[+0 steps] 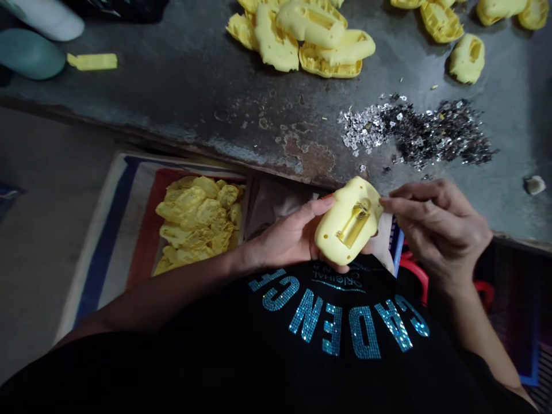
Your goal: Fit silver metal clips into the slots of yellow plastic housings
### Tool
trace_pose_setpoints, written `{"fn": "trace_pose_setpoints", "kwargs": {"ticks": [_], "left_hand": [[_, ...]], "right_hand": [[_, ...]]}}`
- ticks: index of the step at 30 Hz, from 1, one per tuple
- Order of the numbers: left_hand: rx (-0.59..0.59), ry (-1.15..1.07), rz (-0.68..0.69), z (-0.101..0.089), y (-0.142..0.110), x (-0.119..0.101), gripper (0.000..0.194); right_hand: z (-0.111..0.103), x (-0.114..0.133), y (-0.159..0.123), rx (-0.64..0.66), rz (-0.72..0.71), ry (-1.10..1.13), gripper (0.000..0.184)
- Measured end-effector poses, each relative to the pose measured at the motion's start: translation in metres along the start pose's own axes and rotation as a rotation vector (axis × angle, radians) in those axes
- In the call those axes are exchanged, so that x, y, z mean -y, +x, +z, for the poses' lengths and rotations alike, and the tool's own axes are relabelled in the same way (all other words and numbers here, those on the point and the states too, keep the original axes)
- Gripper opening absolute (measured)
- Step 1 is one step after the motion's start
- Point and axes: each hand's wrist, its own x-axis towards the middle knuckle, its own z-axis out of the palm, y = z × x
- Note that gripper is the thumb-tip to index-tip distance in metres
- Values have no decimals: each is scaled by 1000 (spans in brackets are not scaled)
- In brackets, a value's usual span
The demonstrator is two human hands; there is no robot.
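Observation:
A rounded yellow plastic shell (330,233) with an open battery compartment is in my left hand (297,233), its thumb on the near-left edge and fingers underneath. Springs or metal contacts show inside the compartment. At the shell's right edge, my right hand (444,227) has its thumb and forefinger pinched together; whatever is between them is too small to make out. Just beyond, a heap of small shiny metal pieces (440,135) is spread over the grey worktable (181,80).
Yellow shells (310,34) are piled at the table's back, with others (468,57) at the back right. A yellow strip (92,61) lies near a green rounded object (32,53). Below the table edge on the left, a box holds many yellow parts (198,213).

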Motion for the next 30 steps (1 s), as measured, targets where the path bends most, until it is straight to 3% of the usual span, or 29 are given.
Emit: {"fn": "trace_pose_setpoints", "kwargs": {"ticks": [3,6,12,17,20,25,27,30], "left_hand": [[-10,7,12,1,1,1,83],[-16,18,1,1,1,3,81],[-15,7,11,-3,-2,6,83],[-8,18,-8,-5,-4,5,82],[-5,7,-18,-6,-4,5,85],[1,-18,-14,-6,-5,6,82],[-12,-8,-9,-6,-5,5,81],[-17,8,-1,-8,-5,3,82]], "right_hand": [[2,4,-1,-7,15,26,46],[8,6,-4,50,-44,-78,48],[16,3,-15,37,-170,-152,56],[16,3,-13,52,-169,-172,48],[13,8,-6,59,-60,-16,47],[4,6,0,-62,136,143,43],[1,-1,-4,-8,195,156,41],[2,-12,-11,151,283,280,57]]}}
